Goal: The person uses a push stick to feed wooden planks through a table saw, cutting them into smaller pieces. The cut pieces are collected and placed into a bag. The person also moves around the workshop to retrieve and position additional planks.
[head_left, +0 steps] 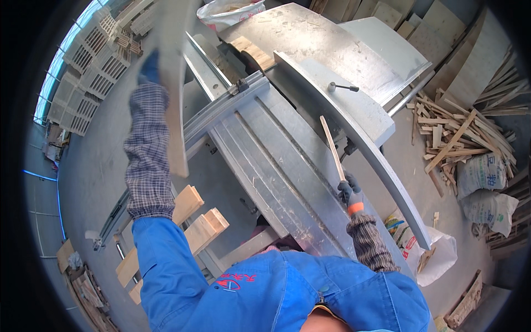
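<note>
My left arm reaches far forward, and my left hand (148, 70), in a dark blue glove, is at the edge of a long pale board (176, 94). Hand and board are smeared by motion; the board is raised beside the machine and appears to be gripped, with the fingers partly hidden. My right hand (349, 191), in a grey glove with an orange cuff, is closed round the near end of a thin wooden stick (331, 145). The stick points away from me over the metal table of a sliding table saw (276, 160), next to its long curved-looking fence (354, 122).
Several boards (206, 228) lie on a support at the left. Beyond the fence is a steel side table (315, 47) with a black-handled lever (344, 87). Wood offcuts (459, 135) and white sacks (482, 172) lie at the right. Pallets (91, 66) stand far left.
</note>
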The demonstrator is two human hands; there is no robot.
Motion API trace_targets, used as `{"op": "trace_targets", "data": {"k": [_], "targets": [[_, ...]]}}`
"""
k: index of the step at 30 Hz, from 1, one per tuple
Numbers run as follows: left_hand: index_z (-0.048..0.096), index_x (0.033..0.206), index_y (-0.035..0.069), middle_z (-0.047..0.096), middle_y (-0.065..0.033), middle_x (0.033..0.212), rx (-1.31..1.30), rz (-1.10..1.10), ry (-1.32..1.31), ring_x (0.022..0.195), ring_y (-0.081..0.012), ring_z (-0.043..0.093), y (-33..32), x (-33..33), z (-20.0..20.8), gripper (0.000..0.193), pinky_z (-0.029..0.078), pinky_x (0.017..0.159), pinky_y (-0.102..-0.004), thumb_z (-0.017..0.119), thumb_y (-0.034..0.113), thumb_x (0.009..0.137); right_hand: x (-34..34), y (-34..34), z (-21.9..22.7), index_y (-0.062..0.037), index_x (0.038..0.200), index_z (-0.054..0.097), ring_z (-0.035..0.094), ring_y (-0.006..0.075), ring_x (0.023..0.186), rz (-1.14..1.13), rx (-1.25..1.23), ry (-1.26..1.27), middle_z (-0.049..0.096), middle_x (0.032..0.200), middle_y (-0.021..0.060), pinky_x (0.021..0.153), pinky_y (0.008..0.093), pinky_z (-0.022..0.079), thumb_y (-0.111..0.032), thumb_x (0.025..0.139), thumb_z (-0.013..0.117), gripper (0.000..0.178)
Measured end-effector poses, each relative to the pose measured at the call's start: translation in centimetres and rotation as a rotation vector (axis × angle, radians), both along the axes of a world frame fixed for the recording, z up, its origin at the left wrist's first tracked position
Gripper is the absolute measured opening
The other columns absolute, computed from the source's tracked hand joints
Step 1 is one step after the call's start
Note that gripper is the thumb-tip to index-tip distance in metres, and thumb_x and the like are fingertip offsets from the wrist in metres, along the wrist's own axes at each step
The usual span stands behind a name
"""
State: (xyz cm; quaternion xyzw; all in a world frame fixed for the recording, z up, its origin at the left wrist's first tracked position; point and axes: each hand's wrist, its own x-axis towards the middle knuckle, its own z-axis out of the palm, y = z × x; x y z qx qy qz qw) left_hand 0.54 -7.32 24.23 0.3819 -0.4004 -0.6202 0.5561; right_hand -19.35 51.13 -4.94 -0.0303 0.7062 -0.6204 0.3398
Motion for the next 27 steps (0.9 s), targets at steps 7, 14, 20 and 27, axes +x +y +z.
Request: {"op": "trace_targets", "data": {"k": [7, 14, 20, 27], "targets": [[0.069, 0.114, 0.008, 0.074, -0.0145, 0.104, -0.589, -0.528, -1.236, 0.097, -0.0265, 0.07, 1.4, -3.1, -17.7, 0.041, 0.055, 0.089, -0.04, 0.066, 0.042, 0.093, -0.3, 0.2, 2.2, -0.0155, 0.139, 0.059, 0.054, 0.009, 0.06, 0.003, 0.077, 0.025, 0.062, 0.084, 0.0007, 0.054, 0.0247, 0.043, -0.023, 0.089, 0.065, 0.05], [0.07, 0.115, 0.002, 0.073, -0.0147, 0.099, -0.518, -0.664, -1.219, 0.093, -0.0212, 0.068, 3.7, -4.4, -25.6, 0.044, 0.052, 0.085, -0.0362, 0.072, 0.038, 0.09, -0.8, 1.2, 1.9, -0.0158, 0.139, 0.058, 0.056, 0.0086, 0.058, -0.014, 0.094, 0.014, 0.063, 0.083, -0.0004, 0.048, 0.0227, 0.038, -0.025, 0.088, 0.064, 0.052], [0.064, 0.125, 0.003, 0.069, -0.019, 0.118, -0.418, -0.644, -1.449, 0.106, -0.0331, 0.066, 6.0, -7.0, -27.9, 0.05, 0.05, 0.094, -0.043, 0.065, 0.043, 0.094, -0.4, 0.5, 2.0, -0.0153, 0.14, 0.058, 0.055, 0.008, 0.06, -0.024, 0.095, 0.011, 0.063, 0.084, -0.0003, 0.051, 0.0219, 0.039, -0.024, 0.088, 0.065, 0.053], [0.052, 0.143, 0.02, 0.059, -0.0144, 0.14, -0.211, -0.786, -1.668, 0.129, -0.0331, 0.056, 5.2, -11.0, -30.0, 0.065, 0.044, 0.109, -0.0477, 0.061, 0.059, 0.092, -0.1, -0.6, 2.3, -0.0135, 0.141, 0.056, 0.053, 0.0069, 0.062, 0.07, 0.073, 0.046, 0.062, 0.089, -0.0001, 0.056, 0.0214, 0.04, -0.022, 0.089, 0.067, 0.054]]}}
